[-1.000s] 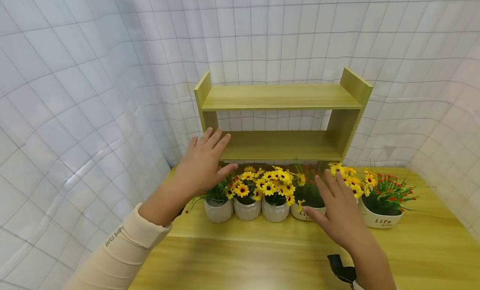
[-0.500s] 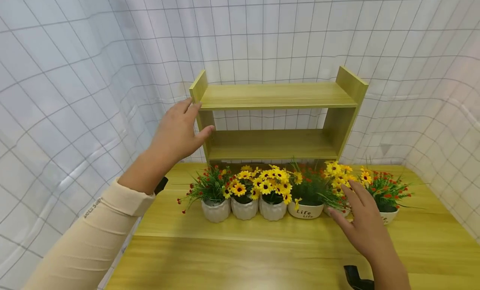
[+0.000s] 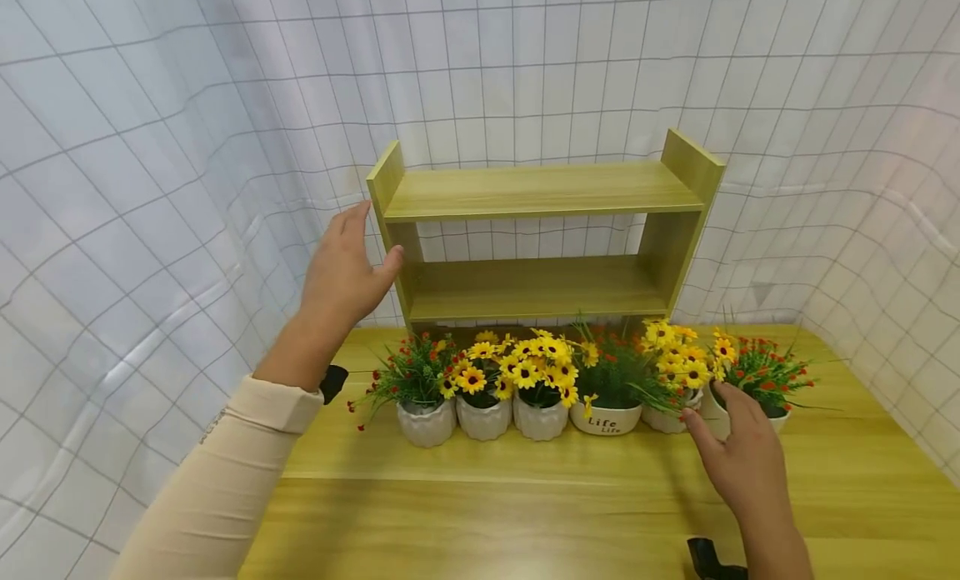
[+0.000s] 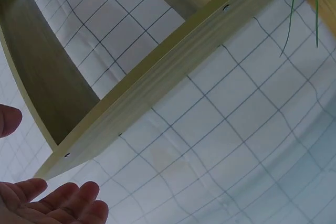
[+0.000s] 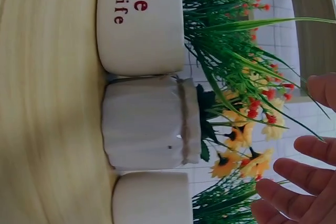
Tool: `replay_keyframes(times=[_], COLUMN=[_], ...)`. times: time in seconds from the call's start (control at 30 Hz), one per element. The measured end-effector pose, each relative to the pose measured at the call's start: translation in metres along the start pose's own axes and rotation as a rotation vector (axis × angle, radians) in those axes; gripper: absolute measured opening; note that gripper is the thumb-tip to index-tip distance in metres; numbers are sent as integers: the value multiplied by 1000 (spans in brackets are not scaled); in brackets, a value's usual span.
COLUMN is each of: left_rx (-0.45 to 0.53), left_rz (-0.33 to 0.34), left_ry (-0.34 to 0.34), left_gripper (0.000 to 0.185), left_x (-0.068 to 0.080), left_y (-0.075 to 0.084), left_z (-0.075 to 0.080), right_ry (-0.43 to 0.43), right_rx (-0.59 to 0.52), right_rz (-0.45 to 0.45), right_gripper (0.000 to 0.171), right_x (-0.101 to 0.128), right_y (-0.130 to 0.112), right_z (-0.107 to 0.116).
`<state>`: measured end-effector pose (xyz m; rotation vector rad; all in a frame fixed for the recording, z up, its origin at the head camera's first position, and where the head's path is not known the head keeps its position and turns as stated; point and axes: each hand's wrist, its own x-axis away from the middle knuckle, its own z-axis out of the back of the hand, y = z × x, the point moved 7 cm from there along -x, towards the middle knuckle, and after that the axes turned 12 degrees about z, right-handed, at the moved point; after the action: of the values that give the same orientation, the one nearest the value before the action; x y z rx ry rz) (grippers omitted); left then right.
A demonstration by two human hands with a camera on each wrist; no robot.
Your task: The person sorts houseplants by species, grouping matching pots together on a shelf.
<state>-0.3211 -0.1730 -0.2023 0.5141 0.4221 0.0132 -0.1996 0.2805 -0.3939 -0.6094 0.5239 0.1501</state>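
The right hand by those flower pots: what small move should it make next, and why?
Probably close the last gap and grip the rightmost pot. The right hand is open beside it, not yet holding, while the left hand waits open at the bare shelf.

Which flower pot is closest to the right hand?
The last pot on the right, with red-berry greenery. The right hand reaches just in front of it, while the other five pots stand farther left along the row.
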Motion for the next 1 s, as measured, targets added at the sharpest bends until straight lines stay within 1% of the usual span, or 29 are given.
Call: replay_keyframes(times=[0.1,0.17,0.33,0.47,0.57,0.67,0.73,0.9,1.0], left_rx=[62,88,115,126,123,123,127,145,164], left_rz=[50,67,74,75,67,52,48,37,23], left_ry=[14,12,1,-5,13,45,54,76,103], left_gripper=[75,74,72,72,72,69,68,66,67], left_x=[-2,-3,-7,-10,-12,-14,-15,-18,-21], left_y=[-8,-11,-14,-15,-15,-15,-14,-10,-8], left_z=[-4,-7,-17,-24,-25,-24,-22,-19,-16], right_ry=[-15,-25,-34,-81,-122,-143,-162,-234,-260], right_rx=[-23,-35,-50,-77,-90,-103,-120,-180,-218], right_rz=[-38,-64,-118,-147,-142,-132,-128,-111,-99], right_gripper=[68,69,69,77,81,82,85,99,107], right_x=[1,1,3,3,3,5,6,7,7], right_y=[8,13,26,37,44,49,51,52,53], right_z=[-5,-9,-16,-24,-30,-35,-38,-47,-52])
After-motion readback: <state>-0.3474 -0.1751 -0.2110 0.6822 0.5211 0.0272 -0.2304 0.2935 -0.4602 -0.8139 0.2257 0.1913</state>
